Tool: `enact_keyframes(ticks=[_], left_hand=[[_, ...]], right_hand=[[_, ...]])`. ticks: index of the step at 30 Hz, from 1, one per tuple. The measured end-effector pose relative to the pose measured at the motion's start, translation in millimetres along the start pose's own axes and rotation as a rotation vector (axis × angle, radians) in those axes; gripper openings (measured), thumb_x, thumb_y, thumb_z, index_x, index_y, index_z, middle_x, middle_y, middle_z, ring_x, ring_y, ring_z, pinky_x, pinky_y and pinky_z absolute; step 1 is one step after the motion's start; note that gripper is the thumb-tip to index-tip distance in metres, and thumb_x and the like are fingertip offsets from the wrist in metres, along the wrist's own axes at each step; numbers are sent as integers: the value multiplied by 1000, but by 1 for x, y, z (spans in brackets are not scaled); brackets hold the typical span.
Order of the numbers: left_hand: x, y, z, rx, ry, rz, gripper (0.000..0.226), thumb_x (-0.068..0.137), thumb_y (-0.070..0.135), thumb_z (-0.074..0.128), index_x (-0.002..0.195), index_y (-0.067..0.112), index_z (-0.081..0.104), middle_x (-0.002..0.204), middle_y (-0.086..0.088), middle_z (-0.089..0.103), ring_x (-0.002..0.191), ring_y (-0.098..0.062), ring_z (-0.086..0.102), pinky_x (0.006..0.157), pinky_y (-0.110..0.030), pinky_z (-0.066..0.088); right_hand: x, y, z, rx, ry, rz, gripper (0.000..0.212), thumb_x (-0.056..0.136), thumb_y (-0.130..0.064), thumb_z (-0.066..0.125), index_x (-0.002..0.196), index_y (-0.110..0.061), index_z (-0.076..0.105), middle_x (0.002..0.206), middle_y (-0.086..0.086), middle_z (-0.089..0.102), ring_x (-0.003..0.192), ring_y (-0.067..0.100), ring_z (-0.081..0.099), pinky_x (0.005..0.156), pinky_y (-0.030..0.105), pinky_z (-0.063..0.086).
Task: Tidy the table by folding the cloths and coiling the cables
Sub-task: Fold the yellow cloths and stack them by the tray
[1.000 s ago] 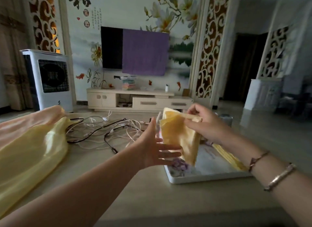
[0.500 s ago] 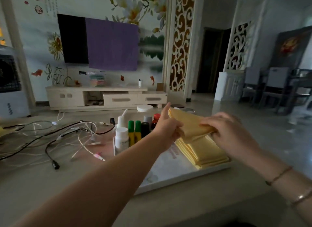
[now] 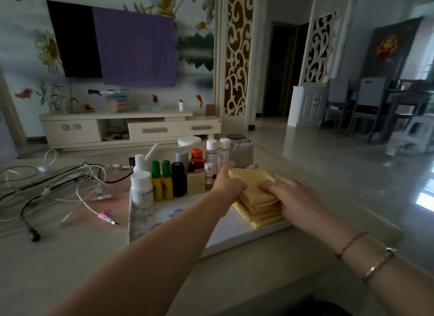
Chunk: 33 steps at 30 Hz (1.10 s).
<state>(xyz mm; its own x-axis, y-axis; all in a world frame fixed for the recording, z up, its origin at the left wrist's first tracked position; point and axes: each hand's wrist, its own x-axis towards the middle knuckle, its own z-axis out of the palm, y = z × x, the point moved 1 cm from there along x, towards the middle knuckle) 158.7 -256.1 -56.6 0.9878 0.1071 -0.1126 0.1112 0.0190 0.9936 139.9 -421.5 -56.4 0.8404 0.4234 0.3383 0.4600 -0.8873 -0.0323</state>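
Note:
A stack of folded yellow cloths [image 3: 256, 193] lies on the right side of a white flowered tray [image 3: 225, 233]. My left hand [image 3: 229, 183] rests on the stack's left edge, thumb up, fingers on the top cloth. My right hand [image 3: 291, 195] lies flat on the top cloth's right side, pressing it down. A tangle of white and black cables [image 3: 58, 188] sprawls loose on the table to the left, one with a pink plug [image 3: 106, 218].
Several bottles and jars [image 3: 173, 177] crowd the tray's back half, close to my left hand. A glass cup [image 3: 242, 153] stands behind the cloths. The table's right edge [image 3: 352, 198] drops to a glossy floor. A TV cabinet [image 3: 131, 127] stands beyond.
The folded cloth held up in both hands came down onto the stack on the tray. Both hands followed it and now lie on top. The view swung right, off the large yellow cloth.

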Motion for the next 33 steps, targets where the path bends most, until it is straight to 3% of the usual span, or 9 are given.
enact_keyframes(ticks=[3,7,9,14,18,22,26,29,33], left_hand=[[-5,3,-8,-19,75,10,62,87,-5,57,139,25,44,130,-13,47,92,-21,59,85,-40,57],[-26,15,-39,27,73,39,49,88,-5,56,133,14,49,117,-13,59,96,-20,62,84,-36,57],[-43,21,-66,-1,81,76,38,90,-6,54,126,7,55,106,-12,62,85,-19,61,83,-36,54],[-98,12,-177,83,205,115,19,88,-6,57,91,11,66,99,-12,66,89,-23,66,70,-28,56],[-156,-7,-277,434,503,197,26,79,-7,58,77,18,65,81,-2,65,68,-16,57,64,-23,46],[-239,-33,-383,823,773,81,27,80,10,62,104,23,64,108,3,63,98,-18,57,78,-22,41],[-289,-52,-445,1159,781,-187,55,85,41,63,134,27,45,137,2,45,124,-25,43,103,-33,36],[-305,-60,-463,1134,823,-129,32,87,39,57,116,26,62,119,2,62,112,-20,55,94,-31,44],[-306,-56,-460,1037,922,43,21,88,34,56,82,22,73,81,4,70,79,-17,64,70,-29,50]], right_hand=[[-4,-7,-7,-42,-127,-24,71,89,-5,47,148,-36,23,160,-4,16,149,17,-3,118,48,-9],[-8,-40,-19,11,-59,-78,75,85,-3,50,149,-30,23,159,-6,18,144,8,-11,116,45,-16],[-6,-71,-24,82,-16,-132,73,83,1,49,147,-29,28,158,-2,24,147,10,-2,116,38,-11],[3,-177,-25,302,71,-347,61,86,1,45,141,-25,42,154,0,32,145,11,15,109,19,6],[12,-267,-13,369,70,-542,38,90,-9,50,127,-17,56,135,3,54,131,18,41,105,21,28],[22,-380,8,514,-75,-630,42,84,-1,47,122,-16,58,121,6,62,116,20,53,93,24,38],[22,-464,29,710,-235,-603,26,91,-14,52,114,-21,62,112,-5,66,106,10,59,93,24,45],[21,-510,47,848,-376,-552,21,91,-16,58,111,-19,64,104,-3,67,90,5,59,78,13,44],[24,-537,59,991,-513,-489,27,95,-14,57,121,-9,63,119,5,66,103,9,57,91,18,42]])
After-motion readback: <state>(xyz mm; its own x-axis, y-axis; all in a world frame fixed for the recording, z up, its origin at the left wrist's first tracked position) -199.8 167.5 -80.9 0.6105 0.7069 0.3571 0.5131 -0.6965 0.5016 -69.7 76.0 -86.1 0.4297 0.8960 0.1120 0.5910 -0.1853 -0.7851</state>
